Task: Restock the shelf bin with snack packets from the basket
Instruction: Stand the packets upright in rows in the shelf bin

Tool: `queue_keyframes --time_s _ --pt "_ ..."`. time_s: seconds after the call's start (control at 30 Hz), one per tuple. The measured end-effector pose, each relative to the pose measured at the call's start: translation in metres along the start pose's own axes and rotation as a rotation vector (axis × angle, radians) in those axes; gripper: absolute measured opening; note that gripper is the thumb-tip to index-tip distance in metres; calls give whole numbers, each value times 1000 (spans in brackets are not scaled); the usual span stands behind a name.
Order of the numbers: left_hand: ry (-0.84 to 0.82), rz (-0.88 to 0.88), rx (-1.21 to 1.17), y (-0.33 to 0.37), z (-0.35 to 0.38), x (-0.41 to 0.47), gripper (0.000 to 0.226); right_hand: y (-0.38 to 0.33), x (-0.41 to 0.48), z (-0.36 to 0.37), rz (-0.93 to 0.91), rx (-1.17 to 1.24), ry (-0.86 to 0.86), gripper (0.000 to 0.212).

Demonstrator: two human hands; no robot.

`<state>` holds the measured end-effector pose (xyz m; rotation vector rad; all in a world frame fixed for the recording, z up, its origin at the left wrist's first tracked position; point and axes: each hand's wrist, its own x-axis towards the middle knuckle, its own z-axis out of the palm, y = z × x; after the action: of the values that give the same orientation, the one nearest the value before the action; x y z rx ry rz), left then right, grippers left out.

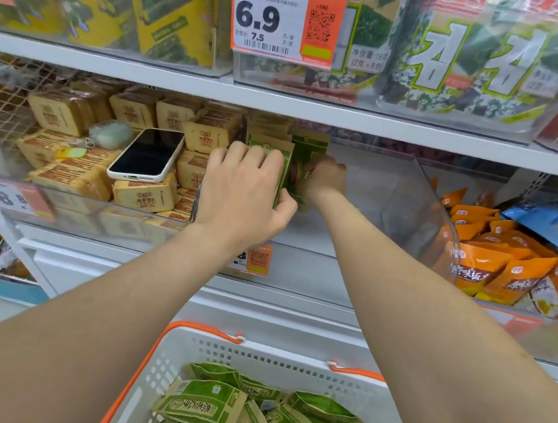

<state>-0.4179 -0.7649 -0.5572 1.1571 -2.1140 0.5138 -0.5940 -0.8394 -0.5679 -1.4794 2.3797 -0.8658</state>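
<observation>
The green packets (309, 146) stand on edge at the shelf bin's (436, 202) left wall. The left hand (243, 189) is clamped round the row, and the right hand (327, 177) has its fingers curled on the end packet. They look light, crinkly and slippery, so squeezing the flat faces seems best. More lie in the basket (195, 347).

phone (148, 154): screen up, lying on tan packets (140, 195), left of centre
price tag (274, 16): "6.9", top centre
seaweed packs (473, 59): upper right
orange packets (498, 259): right edge, blue packet (547, 220) above them
</observation>
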Motion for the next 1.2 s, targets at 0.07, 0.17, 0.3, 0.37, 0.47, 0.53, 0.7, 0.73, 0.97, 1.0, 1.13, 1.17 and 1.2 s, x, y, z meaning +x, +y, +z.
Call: queue_keyframes --time_s 0.07,0.17,0.3,0.37,0.47,0.53,0.7,0.73,0.97,1.0,1.13,1.17,1.2 --pt "3 -7 7 1 -2 -1 33 1 -2 -1 -63 -4 -62 37" --pt "15 -20 14 1 -7 -2 36 5 -3 -7 -92 13 -64 35" --pt "12 -19 31 0 -10 -4 38 3 -8 -11 -105 3 -26 39" --pt "4 -15 32 0 -10 -4 38 3 -12 -12 -80 34 -74 42" --pt "-2 -12 25 -1 -10 -3 39 2 -19 -13 -56 72 -145 47" --pt "7 -19 17 0 -10 -4 39 -1 -20 -12 -13 78 -136 47" --pt "86 -85 -13 0 -18 -6 48 -15 -23 -10 142 48 -35 28" --pt "91 -114 -30 -1 -20 -6 53 -19 -24 -9 157 118 -21 25" --pt "-58 -461 -306 -6 -29 -19 117 -50 -61 -7 420 1145 -454 59" --pt "-84 -507 -353 -6 -31 -22 122 -52 -66 -7 393 1138 -509 64" --pt "-177 -588 -488 -2 -34 -29 123 -52 -73 -16 303 1186 -606 57" --pt "-194 -570 -481 -1 -33 -30 123 -48 -76 -20 320 1144 -603 54" --pt "-208 -551 -468 -2 -33 -31 123 -45 -77 -20 350 1067 -575 52"
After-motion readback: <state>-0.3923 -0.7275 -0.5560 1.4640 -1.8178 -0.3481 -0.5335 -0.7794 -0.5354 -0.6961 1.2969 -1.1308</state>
